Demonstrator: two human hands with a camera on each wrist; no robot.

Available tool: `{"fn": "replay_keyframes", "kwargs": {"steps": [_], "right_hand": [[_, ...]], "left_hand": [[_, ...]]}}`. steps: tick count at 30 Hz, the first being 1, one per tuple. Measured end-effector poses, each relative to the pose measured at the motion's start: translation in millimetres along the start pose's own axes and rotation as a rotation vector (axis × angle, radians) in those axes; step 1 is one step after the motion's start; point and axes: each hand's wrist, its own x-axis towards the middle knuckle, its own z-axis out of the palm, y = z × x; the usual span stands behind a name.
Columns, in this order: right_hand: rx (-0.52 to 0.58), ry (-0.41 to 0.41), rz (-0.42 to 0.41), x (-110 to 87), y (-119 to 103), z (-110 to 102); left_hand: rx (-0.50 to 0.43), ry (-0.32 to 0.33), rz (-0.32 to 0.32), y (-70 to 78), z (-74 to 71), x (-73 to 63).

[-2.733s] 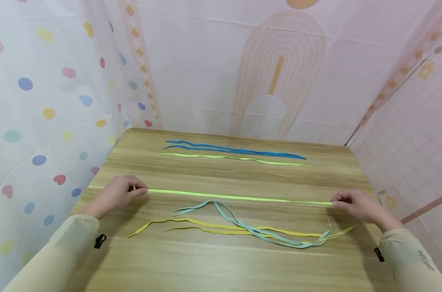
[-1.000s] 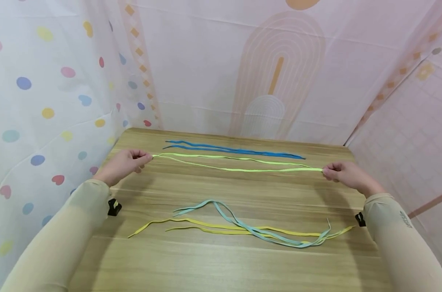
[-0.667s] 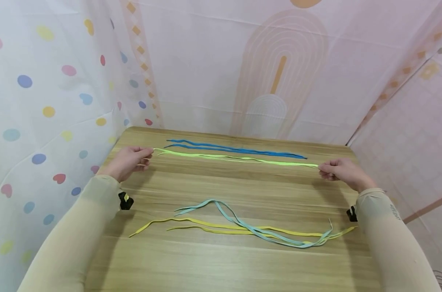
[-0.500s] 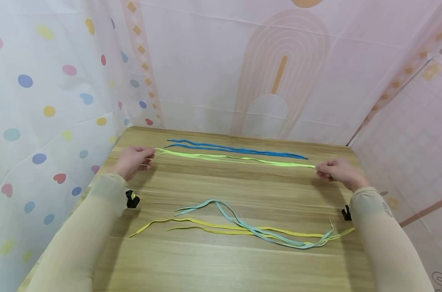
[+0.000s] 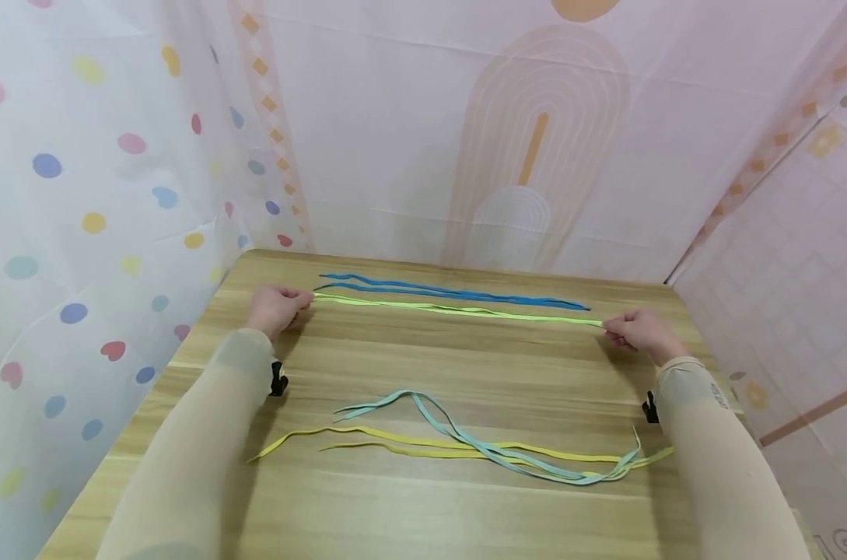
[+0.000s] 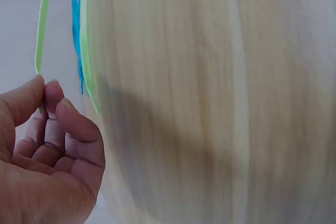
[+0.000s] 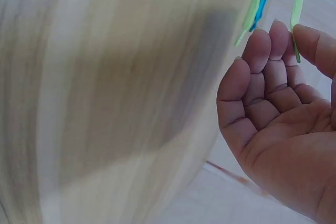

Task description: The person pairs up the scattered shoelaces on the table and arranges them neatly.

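I have the left hand [image 5: 276, 309] and right hand [image 5: 645, 334] pinching opposite ends of one green lace [image 6: 41, 30], nearer than the blue laces [image 5: 486, 296].

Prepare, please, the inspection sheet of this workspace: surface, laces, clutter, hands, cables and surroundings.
Surface: wood-grain table.
Laces: held green lace runs nearly straight; second green lace lies beside the blue laces.
Clutter: teal laces cross over yellow laces, nearer the person.
Left hand: pinches one end of the held green lace.
Right hand: pinches the other end.
Cables: nothing seen.
Surroundings: dotted cloth at left, pink printed cloth behind.
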Motion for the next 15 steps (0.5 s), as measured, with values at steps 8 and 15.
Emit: {"fn": "replay_keyframes", "kwargs": {"steps": [8,15], "right_hand": [[0.041,-0.031,0.007,3.7,4.1,6.3],[-0.028,-0.03,0.024,5.7,4.6,8.3]], "left_hand": [[0.214,0.06,0.042,-3.3,5.6,-0.2],[0.296,0.079,0.075,-1.7,8.9,-3.2]]}}
